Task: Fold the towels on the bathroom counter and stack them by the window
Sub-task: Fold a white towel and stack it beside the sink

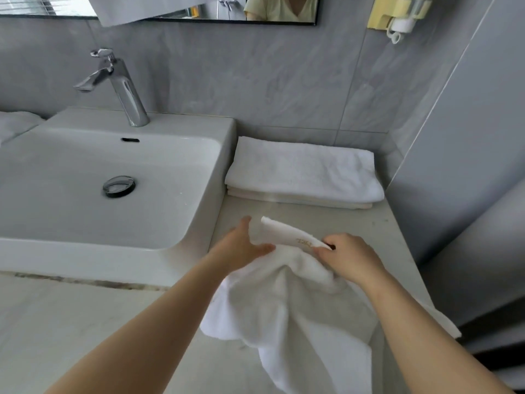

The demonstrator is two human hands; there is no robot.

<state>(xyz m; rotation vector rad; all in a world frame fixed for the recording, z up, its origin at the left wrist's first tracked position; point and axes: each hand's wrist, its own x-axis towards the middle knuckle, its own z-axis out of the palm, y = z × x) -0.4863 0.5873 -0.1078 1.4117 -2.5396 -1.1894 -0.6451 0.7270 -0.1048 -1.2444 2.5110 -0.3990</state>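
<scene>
With left hand (pixel 241 245) and right hand (pixel 349 257) both pinching the top edge of the loose towel (pixel 289 302), bunched on the counter (pixel 392 231) near the folded towels (pixel 301 169) and hanging off the front, pull straight, match corners, then fold.

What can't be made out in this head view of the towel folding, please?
Embroidery on the loose towel: too small, blurred, head view.
Loose towel's lower end: cut off by the bottom edge.
Towel count in the folded stack: layers merge.
Right hand fingertips: buried in towel folds.
</scene>
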